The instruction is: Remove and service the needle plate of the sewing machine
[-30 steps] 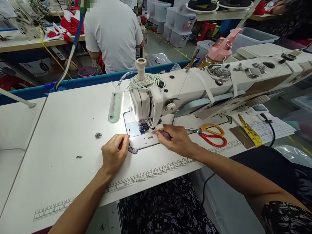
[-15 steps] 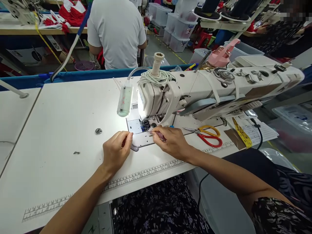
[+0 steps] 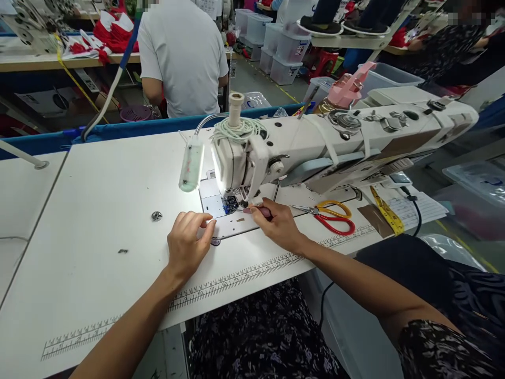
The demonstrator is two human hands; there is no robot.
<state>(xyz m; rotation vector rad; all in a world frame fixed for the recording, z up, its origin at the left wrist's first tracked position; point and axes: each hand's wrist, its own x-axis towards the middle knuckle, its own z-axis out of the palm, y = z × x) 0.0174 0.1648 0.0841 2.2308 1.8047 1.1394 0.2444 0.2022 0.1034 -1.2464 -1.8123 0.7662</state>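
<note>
My right hand (image 3: 281, 223) is closed around a tool with a reddish-brown handle (image 3: 263, 211). The tool points left, toward the dark opening (image 3: 230, 205) in the needle plate area under the sewing machine head (image 3: 236, 163); its tip is too small to make out clearly. My left hand (image 3: 188, 241) rests at the near left of the metal bed plate (image 3: 236, 225), thumb and forefinger brought together in a pinch. Whatever lies between those fingertips is too small to see. Scissors (image 3: 331, 213) with yellow and red handles lie right of my right hand.
Left of the plate lie a round metal part (image 3: 157, 216) and a small metal piece (image 3: 123, 251). A lamp (image 3: 191, 164) hangs beside the machine head. A tape measure (image 3: 386, 210) and papers (image 3: 420, 208) are at the right. Across the table sits a co-worker (image 3: 183, 58).
My right hand and its tool have shifted slightly up, relative to the bed plate. The left thumb and forefinger look less tightly curled. The whole view has moved a little.
</note>
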